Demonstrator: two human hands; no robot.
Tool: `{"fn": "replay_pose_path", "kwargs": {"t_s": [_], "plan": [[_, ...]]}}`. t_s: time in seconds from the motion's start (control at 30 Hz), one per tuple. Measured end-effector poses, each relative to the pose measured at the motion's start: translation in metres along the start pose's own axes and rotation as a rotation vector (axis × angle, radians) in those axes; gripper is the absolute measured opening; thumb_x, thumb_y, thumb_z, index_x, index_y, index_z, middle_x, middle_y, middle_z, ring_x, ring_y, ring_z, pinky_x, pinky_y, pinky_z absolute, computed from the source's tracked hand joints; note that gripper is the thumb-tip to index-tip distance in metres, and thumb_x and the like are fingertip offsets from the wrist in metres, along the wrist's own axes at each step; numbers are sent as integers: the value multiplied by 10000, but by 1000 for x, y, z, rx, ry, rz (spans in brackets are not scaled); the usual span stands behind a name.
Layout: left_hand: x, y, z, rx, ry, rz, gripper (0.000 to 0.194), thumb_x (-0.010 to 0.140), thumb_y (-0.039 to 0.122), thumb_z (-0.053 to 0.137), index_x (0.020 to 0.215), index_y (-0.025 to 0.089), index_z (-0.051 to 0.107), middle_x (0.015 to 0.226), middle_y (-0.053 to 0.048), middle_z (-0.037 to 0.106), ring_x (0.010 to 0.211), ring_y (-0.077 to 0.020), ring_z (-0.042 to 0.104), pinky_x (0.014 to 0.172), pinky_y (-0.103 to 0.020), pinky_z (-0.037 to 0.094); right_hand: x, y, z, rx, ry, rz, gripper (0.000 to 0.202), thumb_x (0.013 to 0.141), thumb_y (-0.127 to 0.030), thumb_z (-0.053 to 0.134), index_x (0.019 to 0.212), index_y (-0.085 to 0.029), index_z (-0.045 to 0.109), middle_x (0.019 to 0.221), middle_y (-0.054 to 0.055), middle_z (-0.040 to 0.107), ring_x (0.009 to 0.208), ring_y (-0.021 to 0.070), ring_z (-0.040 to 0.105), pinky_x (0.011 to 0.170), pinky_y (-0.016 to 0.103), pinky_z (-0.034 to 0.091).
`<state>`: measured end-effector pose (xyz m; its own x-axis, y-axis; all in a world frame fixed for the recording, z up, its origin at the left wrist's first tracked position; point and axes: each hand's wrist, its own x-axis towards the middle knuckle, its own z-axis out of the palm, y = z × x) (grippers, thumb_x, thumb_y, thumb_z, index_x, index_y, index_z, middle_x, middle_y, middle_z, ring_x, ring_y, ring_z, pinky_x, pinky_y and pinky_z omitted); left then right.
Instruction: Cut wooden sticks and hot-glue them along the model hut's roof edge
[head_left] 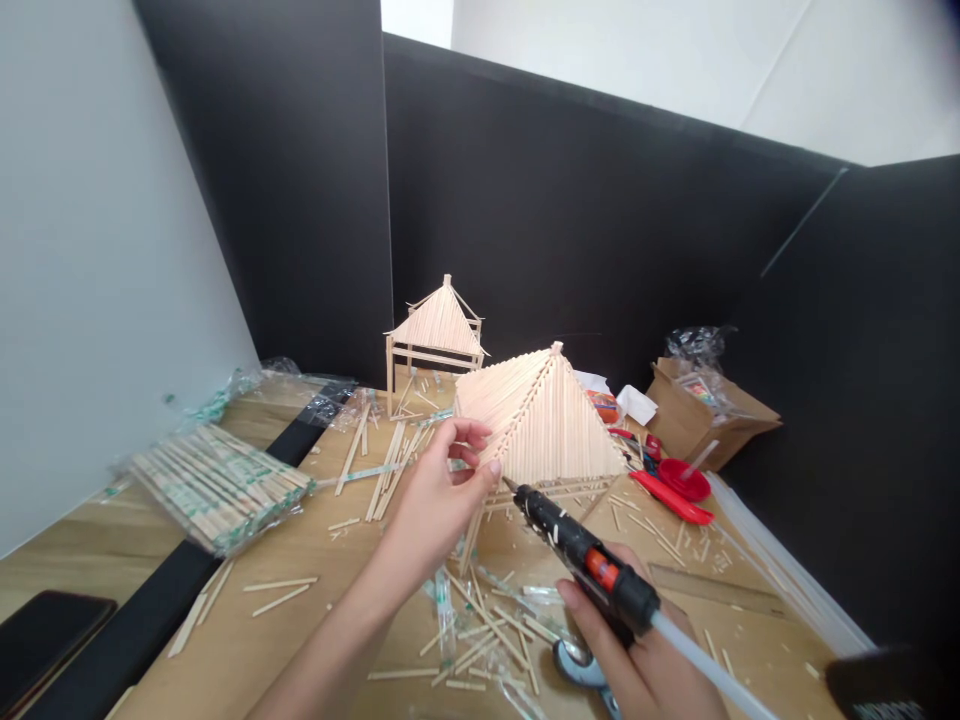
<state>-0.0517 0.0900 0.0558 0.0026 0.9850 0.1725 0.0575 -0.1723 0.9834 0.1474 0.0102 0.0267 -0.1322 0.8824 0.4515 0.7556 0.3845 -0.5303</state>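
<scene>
A model pavilion made of thin wooden sticks stands before me, its pitched roof covered in rows of sticks. At the roof's near corner my left hand is closed, thumb and fingers gripping the edge. My right hand is wrapped round a black hot glue gun with an orange part in its body. A translucent glue stick runs out of its back end. The gun's nozzle points at the roof corner, close to my left thumb; whether it touches is hard to tell. The roof hides most of the pavilion's legs.
A second stick pavilion stands behind. Packaged chopsticks lie left, a phone at lower left. Loose stick pieces litter the table. Red-handled pliers, a cardboard box and long glue sticks are right. Black panels rise behind.
</scene>
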Motion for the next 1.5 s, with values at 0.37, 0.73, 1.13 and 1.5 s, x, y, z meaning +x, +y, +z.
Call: {"fn": "replay_pose_path", "kwargs": {"t_s": [0.37,0.73,1.13,1.5], "plan": [[-1,2,2,5,0,3,202,812,196,608,1004,191,545,1021,-48,536,864,-163,502,725,-278,465,4,-4,-9,-29,-1,35,336,906,-481,506,967,-220,708,752,41,769,629,211,741,545,219,567],[-1,-1,1,5,0,6,205,801,212,619,992,204,545,1035,-49,544,859,-163,509,736,-285,462,-2,6,3,16,-31,42,308,920,-454,499,1011,-197,642,818,63,767,696,214,748,606,230,574],[-2,-1,3,9,18,4,198,803,218,623,990,204,561,1038,-44,552,835,-157,502,742,-282,475,-3,-1,-1,44,-25,24,272,931,-424,491,1039,-216,630,820,44,763,678,204,741,584,223,564],[-3,-1,5,66,28,17,157,810,236,611,961,213,579,1027,-37,558,827,-160,514,751,-286,463,-37,46,-22,84,2,311,328,848,-478,597,972,-196,712,922,47,784,818,233,749,641,214,579]]}}
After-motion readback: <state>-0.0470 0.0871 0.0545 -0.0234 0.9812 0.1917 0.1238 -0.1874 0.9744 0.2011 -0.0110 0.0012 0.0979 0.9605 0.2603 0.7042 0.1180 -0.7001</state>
